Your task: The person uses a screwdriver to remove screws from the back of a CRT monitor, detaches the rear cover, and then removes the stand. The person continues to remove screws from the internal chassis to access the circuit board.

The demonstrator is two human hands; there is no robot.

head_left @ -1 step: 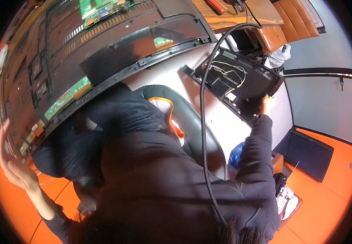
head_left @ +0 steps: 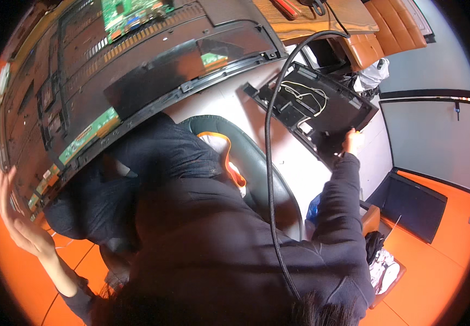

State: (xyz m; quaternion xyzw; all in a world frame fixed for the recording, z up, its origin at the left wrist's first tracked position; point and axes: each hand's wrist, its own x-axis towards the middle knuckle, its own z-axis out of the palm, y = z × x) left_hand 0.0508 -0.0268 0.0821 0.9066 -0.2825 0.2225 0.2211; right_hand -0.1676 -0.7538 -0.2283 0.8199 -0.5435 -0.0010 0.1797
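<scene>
A large opened flat-screen panel (head_left: 153, 81) leans over my lap at the upper left, its black back toward me. Green circuit boards (head_left: 88, 133) run along its lower edge, and a bigger board (head_left: 129, 24) sits near the top. Against the panel's left lower edge, my left hand (head_left: 22, 228) rests with its fingers stretched out. Out to the right, my right hand (head_left: 351, 142) is closed on the near edge of a black plastic back cover (head_left: 349, 108). Pale thin wires (head_left: 313, 98) lie inside that cover. My right fingertips are partly hidden.
A black cable (head_left: 270, 163) hangs down across the view from the wooden table (head_left: 343, 19), where a red-handled tool (head_left: 285, 8) lies. Around me are a dark green chair (head_left: 235, 133), brown leather seat (head_left: 392, 27), white plastic bag (head_left: 373, 73) and dark screen (head_left: 406, 204) on the orange floor.
My right hand and the cover's near edge have shifted very slightly left. The large panel has moved slightly left, while my left hand stays at its edge, marginally lower.
</scene>
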